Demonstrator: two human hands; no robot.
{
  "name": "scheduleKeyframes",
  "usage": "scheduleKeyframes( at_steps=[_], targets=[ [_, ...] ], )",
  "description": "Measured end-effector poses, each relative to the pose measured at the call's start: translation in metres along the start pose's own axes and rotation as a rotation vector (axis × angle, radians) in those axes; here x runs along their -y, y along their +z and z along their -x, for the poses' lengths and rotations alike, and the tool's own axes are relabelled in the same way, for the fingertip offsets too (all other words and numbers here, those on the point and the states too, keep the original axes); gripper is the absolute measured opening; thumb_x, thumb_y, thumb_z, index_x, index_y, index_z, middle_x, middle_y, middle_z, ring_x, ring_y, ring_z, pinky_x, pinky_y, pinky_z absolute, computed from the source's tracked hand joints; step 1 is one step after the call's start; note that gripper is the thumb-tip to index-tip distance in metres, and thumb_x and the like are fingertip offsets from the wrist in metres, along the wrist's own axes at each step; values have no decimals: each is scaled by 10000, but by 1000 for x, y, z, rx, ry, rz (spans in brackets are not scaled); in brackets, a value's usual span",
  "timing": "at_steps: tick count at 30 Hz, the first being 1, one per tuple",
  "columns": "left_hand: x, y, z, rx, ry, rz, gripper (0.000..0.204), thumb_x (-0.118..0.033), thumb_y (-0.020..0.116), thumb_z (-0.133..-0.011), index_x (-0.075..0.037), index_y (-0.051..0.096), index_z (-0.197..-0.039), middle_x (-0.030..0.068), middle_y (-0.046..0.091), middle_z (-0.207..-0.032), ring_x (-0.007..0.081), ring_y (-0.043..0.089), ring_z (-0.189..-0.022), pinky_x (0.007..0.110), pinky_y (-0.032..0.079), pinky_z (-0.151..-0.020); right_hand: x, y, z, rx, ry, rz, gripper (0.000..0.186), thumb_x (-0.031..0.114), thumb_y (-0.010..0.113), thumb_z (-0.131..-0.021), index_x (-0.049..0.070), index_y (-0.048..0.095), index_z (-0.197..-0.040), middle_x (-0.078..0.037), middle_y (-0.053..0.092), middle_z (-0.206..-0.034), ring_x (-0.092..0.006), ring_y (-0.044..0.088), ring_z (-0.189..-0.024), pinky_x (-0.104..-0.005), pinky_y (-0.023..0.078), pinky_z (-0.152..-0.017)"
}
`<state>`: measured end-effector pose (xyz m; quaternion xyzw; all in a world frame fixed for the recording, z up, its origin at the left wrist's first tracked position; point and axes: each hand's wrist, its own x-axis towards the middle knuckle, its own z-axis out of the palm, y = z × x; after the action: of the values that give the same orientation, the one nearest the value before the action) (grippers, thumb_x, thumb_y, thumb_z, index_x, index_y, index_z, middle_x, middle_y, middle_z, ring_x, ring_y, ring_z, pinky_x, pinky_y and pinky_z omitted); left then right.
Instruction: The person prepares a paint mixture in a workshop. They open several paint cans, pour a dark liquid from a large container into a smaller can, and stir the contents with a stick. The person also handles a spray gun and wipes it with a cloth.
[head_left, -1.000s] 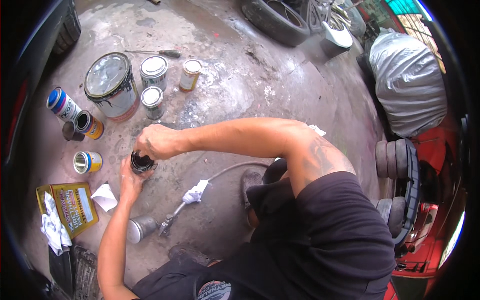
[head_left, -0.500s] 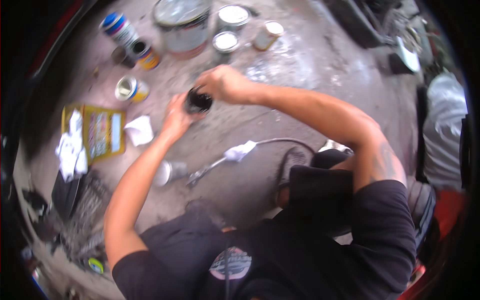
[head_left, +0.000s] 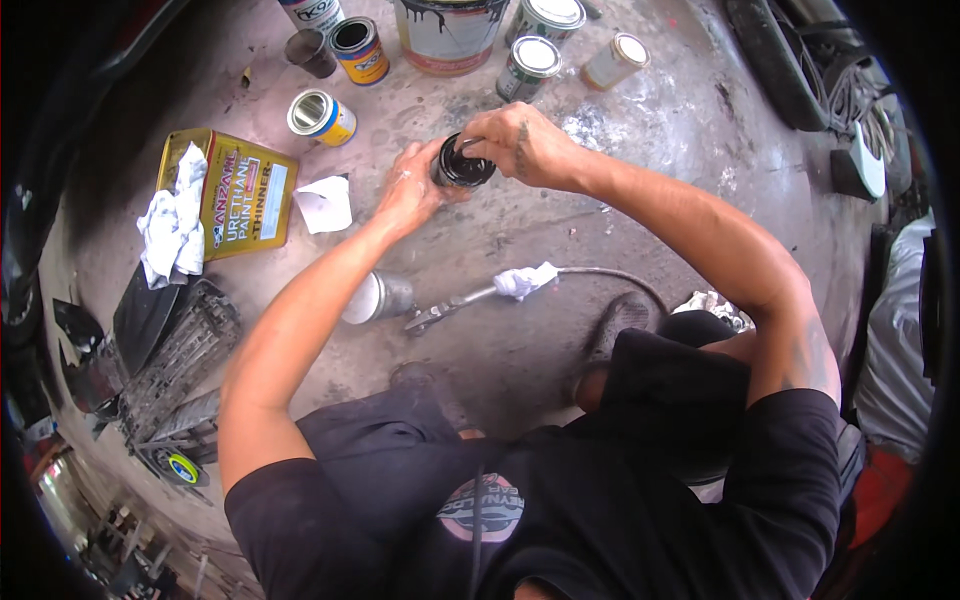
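My left hand (head_left: 410, 188) is wrapped around the side of a small open can (head_left: 466, 172) with black liquid in it, held above the concrete floor. Over the can's mouth, the fingers of my right hand (head_left: 528, 146) are pinched together and point down inside the rim. Whatever they grip, if anything, is hidden by the fingers and the dark contents. Left of the can stands an opened yellow and blue tin (head_left: 335, 122). A white sheet of paper (head_left: 324, 205) lies below that tin.
A gold thinner can (head_left: 272, 200) with a white rag (head_left: 176, 222) sits at left. Several paint tins and a large pail (head_left: 450, 40) stand at the far side. Nearer me lie a metal cup (head_left: 382, 298) and a spray gun-like tool (head_left: 450, 306) on a hose (head_left: 620, 275).
The whole view has shifted, so the floor items appear farther right and mostly higher. Both hands stay at the can, and the picture is sharper now.
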<state>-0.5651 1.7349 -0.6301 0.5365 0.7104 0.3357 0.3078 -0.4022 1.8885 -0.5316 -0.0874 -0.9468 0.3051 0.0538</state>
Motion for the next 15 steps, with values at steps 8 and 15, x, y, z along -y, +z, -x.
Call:
scheduleKeyframes(
  at_steps=[8,15],
  targets=[
    [8,1,-3,27,13,-9,845,-229,957,-633,-186,615,-1405,143,613,-1189,359,586,-1184,464,477,-1027,-3,-4,-2,-92,-4,67,201,122,620,-889,-1,724,-1007,-229,729,-965,-428,699,-908,-484,563,-818],
    [9,2,-1,6,35,19,851,-230,957,-634,-182,611,-1410,148,622,-1189,360,594,-1177,461,478,-1031,-3,1,3,14,38,-38,199,132,645,-888,-2,723,-1013,-211,729,-943,-422,700,-899,-481,563,-811]
  ],
)
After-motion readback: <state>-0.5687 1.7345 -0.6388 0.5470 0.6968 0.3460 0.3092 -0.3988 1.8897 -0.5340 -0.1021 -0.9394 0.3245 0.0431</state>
